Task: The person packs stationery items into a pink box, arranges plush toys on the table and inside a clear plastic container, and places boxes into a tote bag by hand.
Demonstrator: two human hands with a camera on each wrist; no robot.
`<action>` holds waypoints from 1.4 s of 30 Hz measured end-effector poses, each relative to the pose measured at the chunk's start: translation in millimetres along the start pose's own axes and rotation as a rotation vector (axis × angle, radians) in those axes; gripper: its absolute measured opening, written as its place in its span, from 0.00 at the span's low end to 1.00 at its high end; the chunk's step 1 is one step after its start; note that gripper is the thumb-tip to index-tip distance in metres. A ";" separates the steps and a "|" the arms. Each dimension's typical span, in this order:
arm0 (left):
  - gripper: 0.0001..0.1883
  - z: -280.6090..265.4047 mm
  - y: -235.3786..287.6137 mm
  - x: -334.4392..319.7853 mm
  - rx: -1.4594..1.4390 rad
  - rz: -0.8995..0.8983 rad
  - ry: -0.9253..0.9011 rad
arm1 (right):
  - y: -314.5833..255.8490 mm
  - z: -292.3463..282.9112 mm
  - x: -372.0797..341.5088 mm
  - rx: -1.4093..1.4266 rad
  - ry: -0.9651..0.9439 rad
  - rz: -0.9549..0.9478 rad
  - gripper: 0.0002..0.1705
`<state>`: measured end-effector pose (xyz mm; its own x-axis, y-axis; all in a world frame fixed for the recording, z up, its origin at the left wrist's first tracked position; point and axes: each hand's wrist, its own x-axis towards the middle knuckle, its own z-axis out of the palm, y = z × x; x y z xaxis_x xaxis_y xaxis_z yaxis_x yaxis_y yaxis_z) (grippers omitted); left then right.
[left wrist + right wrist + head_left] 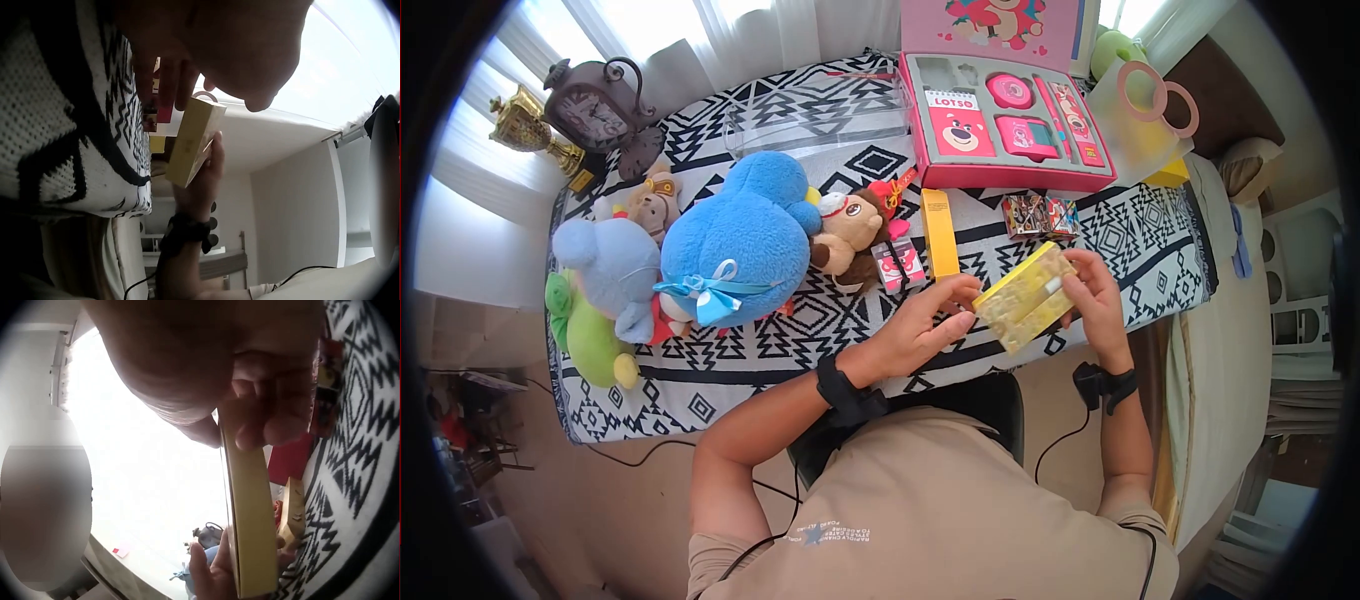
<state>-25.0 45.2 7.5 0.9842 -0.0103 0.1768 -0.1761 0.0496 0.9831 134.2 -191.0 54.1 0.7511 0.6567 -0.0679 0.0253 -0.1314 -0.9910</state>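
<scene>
My right hand (pixel 1097 305) grips a flat yellow box (pixel 1026 298) by its right end, thumb on the upper face and fingers beneath. The box is tilted over the front part of the cloth, and its patterned face has a small pale label. In the right wrist view its plain yellow side (pixel 253 512) shows under the fingertips. My left hand (pixel 922 322) is at the box's left edge with thumb and fingers spread, holding nothing. From the left wrist, the box (pixel 195 140) shows beyond the left fingers.
Behind the hands are a slim yellow box (pixel 939 234), a small pink box (pixel 898 264) and a colourful box (pixel 1040 216). Plush toys, including a large blue one (pixel 735 240), crowd the left. An open pink gift set (pixel 1012 175) stands at the back, near a clear case (pixel 815 115).
</scene>
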 end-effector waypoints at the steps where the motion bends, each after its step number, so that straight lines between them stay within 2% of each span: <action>1: 0.23 0.1 -0.8 -0.3 -0.002 0.003 0.002 | 7.2 -9.5 0.5 0.008 0.050 0.050 0.18; 3: 0.21 0.2 -2.8 -1.6 0.011 -0.094 -0.014 | 21.1 -25.3 0.1 0.015 0.103 0.097 0.19; 7: 0.16 0.2 -3.2 -0.8 0.002 -0.110 -0.014 | 36.1 -36.9 -0.9 0.037 0.187 0.190 0.22; 9: 0.15 -0.9 -0.1 0.3 -0.008 -0.174 -0.108 | 35.0 -38.1 0.5 -0.118 0.100 0.234 0.25; 11: 0.15 -0.4 0.2 0.3 -0.021 -0.173 -0.111 | 26.7 -37.7 2.9 -0.211 0.110 0.236 0.28; 13: 0.15 0.8 -0.8 0.3 -0.035 -0.171 -0.113 | 20.8 -38.6 7.3 -0.862 0.132 0.059 0.29; 15: 0.15 1.9 -2.4 0.8 -0.036 -0.159 -0.103 | -2.1 -26.2 7.6 -0.912 0.135 0.092 0.29; 17: 0.15 1.6 -3.0 0.8 -0.035 -0.164 -0.112 | -3.5 -25.2 10.3 -1.015 0.059 -0.064 0.29; 21: 0.15 1.5 -3.3 1.6 0.007 -0.163 -0.173 | -17.9 -11.9 11.7 -1.080 0.005 -0.115 0.29; 23: 0.15 9.1 2.3 3.7 0.027 -0.137 -0.174 | -25.9 -6.1 11.7 -1.183 0.010 -0.228 0.28; 24: 0.15 13.1 5.4 4.8 0.129 -0.110 -0.273 | -28.8 -0.9 12.8 -1.155 0.012 -0.320 0.27; 25: 0.15 17.4 10.7 6.2 0.230 -0.083 -0.373 | -34.4 6.3 12.9 -1.155 0.008 -0.327 0.27; 26: 0.16 21.5 17.9 7.8 0.229 -0.145 -0.448 | -41.4 15.2 12.7 -1.071 -0.081 -0.336 0.26; 27: 0.16 25.2 17.7 9.1 0.231 -0.142 -0.443 | -47.0 25.0 13.1 -0.986 -0.168 -0.342 0.25; 28: 0.16 28.8 17.5 10.7 0.238 -0.130 -0.506 | -50.8 35.5 15.7 -0.963 -0.250 -0.421 0.24; 29: 0.17 31.9 17.3 12.6 0.245 -0.119 -0.570 | -53.2 46.7 19.1 -0.964 -0.249 -0.426 0.24; 31: 0.16 31.8 6.5 15.9 0.243 -0.100 -0.572 | -58.3 68.8 28.1 -0.976 -0.449 -0.484 0.25; 34: 0.13 26.8 -7.2 18.2 -0.060 -0.192 -0.532 | -58.7 100.0 48.7 -1.006 -0.555 -0.472 0.31; 38: 0.13 21.9 -1.4 19.2 0.001 -0.179 -0.552 | -49.5 129.1 82.3 -1.129 -0.668 -0.587 0.37; 42: 0.13 22.2 -5.4 19.2 -0.091 -0.212 -0.536 | -44.3 142.5 98.6 -1.228 -0.745 -0.517 0.39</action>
<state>-5.6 22.5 6.6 0.8466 -0.5323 -0.0006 0.0492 0.0771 0.9958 113.1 -14.6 74.8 0.0053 0.9858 -0.1677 0.9689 -0.0465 -0.2430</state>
